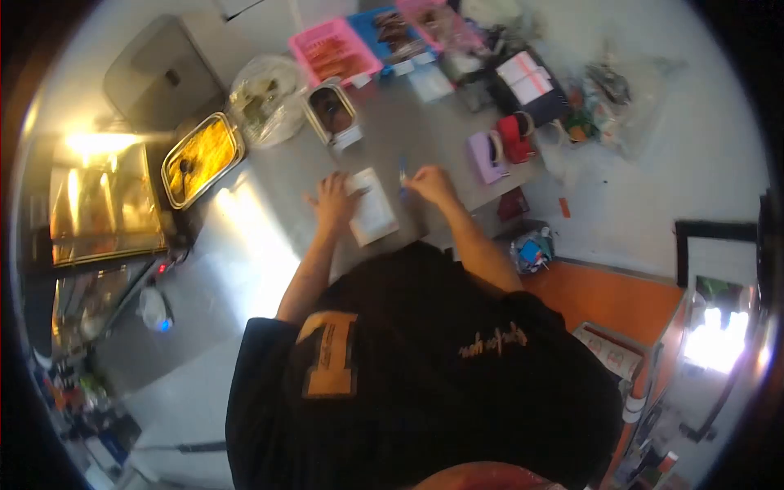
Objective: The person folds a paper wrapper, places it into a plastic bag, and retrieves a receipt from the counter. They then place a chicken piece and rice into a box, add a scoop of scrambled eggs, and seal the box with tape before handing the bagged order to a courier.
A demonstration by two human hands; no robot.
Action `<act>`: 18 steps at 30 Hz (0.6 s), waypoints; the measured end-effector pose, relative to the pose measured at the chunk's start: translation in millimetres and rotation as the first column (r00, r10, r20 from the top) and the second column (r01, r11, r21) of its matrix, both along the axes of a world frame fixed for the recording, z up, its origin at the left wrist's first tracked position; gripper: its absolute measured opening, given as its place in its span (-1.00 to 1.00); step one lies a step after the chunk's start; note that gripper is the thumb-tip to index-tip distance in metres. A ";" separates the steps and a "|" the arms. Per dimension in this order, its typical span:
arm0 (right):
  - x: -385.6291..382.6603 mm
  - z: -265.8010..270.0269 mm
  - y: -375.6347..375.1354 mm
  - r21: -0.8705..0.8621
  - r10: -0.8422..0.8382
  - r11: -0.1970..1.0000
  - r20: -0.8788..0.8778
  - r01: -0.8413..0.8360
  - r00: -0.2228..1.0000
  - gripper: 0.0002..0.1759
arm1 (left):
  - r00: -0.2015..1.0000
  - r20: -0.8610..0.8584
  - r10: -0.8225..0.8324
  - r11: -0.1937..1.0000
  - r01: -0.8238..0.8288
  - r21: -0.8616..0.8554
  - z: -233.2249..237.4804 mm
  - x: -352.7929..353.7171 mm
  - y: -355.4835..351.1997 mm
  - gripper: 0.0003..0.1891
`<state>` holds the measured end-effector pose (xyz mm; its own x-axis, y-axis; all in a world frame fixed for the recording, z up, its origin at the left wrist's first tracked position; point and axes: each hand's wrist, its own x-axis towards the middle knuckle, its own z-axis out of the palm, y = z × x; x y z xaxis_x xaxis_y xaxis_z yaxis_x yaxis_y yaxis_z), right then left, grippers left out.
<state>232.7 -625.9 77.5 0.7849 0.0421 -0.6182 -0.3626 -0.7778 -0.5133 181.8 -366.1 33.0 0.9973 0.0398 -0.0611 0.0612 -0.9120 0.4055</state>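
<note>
My left hand [335, 200] lies with its fingers spread on the metal table. Its right side rests on the left edge of a white notepad or stack of paper [376, 214]. To the right of the pad, my right hand [431, 184] has its fingers closed in a pinch at a thin blue pen [402, 174]. The pen is blurred, so its exact contact with the fingertips is hard to see.
Beyond my hands are a metal tray of dark food [331, 109], a pink basket [306, 39] and a plastic bag [269, 102]. A yellow food tray [202, 159] stands left. Purple [485, 160] and red pouches [514, 139] sit right.
</note>
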 end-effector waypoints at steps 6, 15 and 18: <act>-14.8 -116.6 -234.2 -0.424 0.040 0.600 0.863 0.679 0.503 -0.57 | 0.975 -0.097 -0.199 0.966 0.178 -0.190 -62.0 34.3 33.1 -0.38; -1.6 -76.7 -252.8 0.419 -0.573 0.744 0.001 0.520 0.819 -0.70 | 0.973 -0.199 -0.114 0.993 0.118 0.005 24.8 -55.5 -15.3 -0.30; -24.4 -55.3 -241.8 0.410 -0.438 0.874 0.433 0.260 0.788 -0.81 | 0.981 -0.117 -0.157 0.987 0.151 -0.057 3.8 -75.8 -5.7 -0.27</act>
<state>208.3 -867.7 22.2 0.9744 -0.1769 -0.1391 -0.2018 -0.4137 -0.8878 106.0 -371.9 36.7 0.9765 -0.1195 -0.1791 -0.0274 -0.8942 0.4468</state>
